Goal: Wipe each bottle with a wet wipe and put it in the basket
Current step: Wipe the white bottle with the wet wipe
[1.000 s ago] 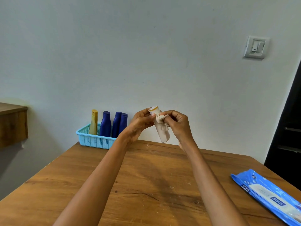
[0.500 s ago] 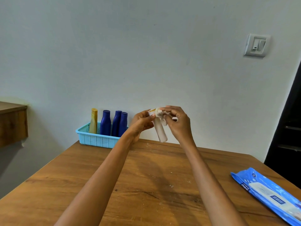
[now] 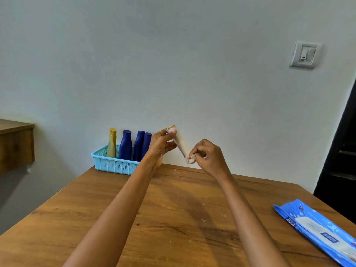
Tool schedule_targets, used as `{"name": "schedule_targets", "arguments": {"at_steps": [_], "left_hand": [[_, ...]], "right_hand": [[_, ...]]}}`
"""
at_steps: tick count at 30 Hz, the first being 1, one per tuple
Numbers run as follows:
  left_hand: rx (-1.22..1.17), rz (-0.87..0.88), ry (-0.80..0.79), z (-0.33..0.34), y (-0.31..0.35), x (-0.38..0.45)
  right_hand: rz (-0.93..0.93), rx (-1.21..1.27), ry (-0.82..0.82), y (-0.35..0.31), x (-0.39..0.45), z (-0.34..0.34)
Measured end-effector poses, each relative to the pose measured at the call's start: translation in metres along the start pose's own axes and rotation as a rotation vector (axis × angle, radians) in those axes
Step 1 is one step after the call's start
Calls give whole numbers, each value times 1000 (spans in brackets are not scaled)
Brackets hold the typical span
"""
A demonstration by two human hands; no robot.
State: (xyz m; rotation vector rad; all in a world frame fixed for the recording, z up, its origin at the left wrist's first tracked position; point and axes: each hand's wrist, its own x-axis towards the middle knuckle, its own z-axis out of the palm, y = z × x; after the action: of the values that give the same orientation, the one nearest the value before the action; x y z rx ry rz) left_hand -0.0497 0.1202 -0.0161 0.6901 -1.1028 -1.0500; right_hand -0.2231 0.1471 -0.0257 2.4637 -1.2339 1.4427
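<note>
A small cream bottle (image 3: pixel 180 142) with a yellow-rimmed cap is held tilted in the air above the table's far edge. My left hand (image 3: pixel 160 144) pinches it at the cap end. My right hand (image 3: pixel 207 157) grips a crumpled wet wipe (image 3: pixel 190 159) wrapped around the bottle's lower end. A light blue basket (image 3: pixel 112 164) stands at the table's far left corner against the wall. In it stand a yellow bottle (image 3: pixel 111 143) and three dark blue bottles (image 3: pixel 125 144), all upright.
A blue pack of wet wipes (image 3: pixel 317 230) lies at the table's right edge. The wooden table (image 3: pixel 173 218) spreads below my arms. A wooden shelf (image 3: pixel 16 145) juts out at the left. A dark doorway (image 3: pixel 342 160) is at the right.
My right hand has slid the wipe down from the cap end to the bottle's bottom. The bottle has tilted more, its lower end swinging right. My left hand keeps hold of the cap end.
</note>
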Motion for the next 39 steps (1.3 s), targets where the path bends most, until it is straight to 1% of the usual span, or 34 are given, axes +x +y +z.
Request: {"name": "schedule_targets", "arguments": {"at_steps": [1, 2, 4, 5, 6, 7, 9, 10, 11, 15, 18, 22, 24, 27, 29, 31, 32, 34, 36, 39], "left_hand": [[-4, -1, 1, -1, 0, 0], [-3, -5, -2, -3, 0, 1], [1, -16, -23, -5, -1, 1], [1, -24, -36, -4, -2, 1], [2, -30, -52, -2, -3, 1], [2, -34, -76, 0, -3, 1], [0, -35, -140, 5, -1, -1], [-2, -32, -167, 6, 0, -1], [-7, -29, -188, 7, 1, -2], [17, -27, -296, 9, 0, -8], [58, -42, -391, 15, -2, -12], [112, -31, -369, 26, -5, -14], [120, -21, -335, 29, -8, -14], [113, 7, -254, 29, -8, -12], [99, 27, -206, 27, -5, -10], [62, 27, -189, 24, -4, -8], [45, 23, -194, 22, -4, -9], [25, 11, -224, 20, -4, -11], [7, 3, -274, 16, -3, -12], [-5, 3, -366, 18, 1, -14]], "right_hand": [[29, 2, 30, 1, 0, -1], [64, 30, 93, 1, 1, -1], [134, 178, 264, -5, 4, -4], [156, 268, 309, -9, 6, -5], [158, 335, 301, -14, 8, -5], [145, 357, 251, -18, 9, -4], [103, 326, 129, -22, 11, 0], [86, 304, 99, -23, 11, 2], [73, 289, 103, -22, 11, 4], [68, 281, 259, -20, 8, 8], [177, 319, 383, -14, 9, 6], [307, 346, 494, -6, 10, 2], [350, 398, 492, -6, 9, 2], [335, 441, 410, -11, 7, 2], [249, 455, 343, -12, 6, 0], [136, 418, 279, -14, 6, 2], [101, 393, 264, -14, 6, 4], [77, 360, 297, -15, 6, 8], [118, 370, 363, -16, 7, 11], [337, 454, 406, -11, 8, 9]]}}
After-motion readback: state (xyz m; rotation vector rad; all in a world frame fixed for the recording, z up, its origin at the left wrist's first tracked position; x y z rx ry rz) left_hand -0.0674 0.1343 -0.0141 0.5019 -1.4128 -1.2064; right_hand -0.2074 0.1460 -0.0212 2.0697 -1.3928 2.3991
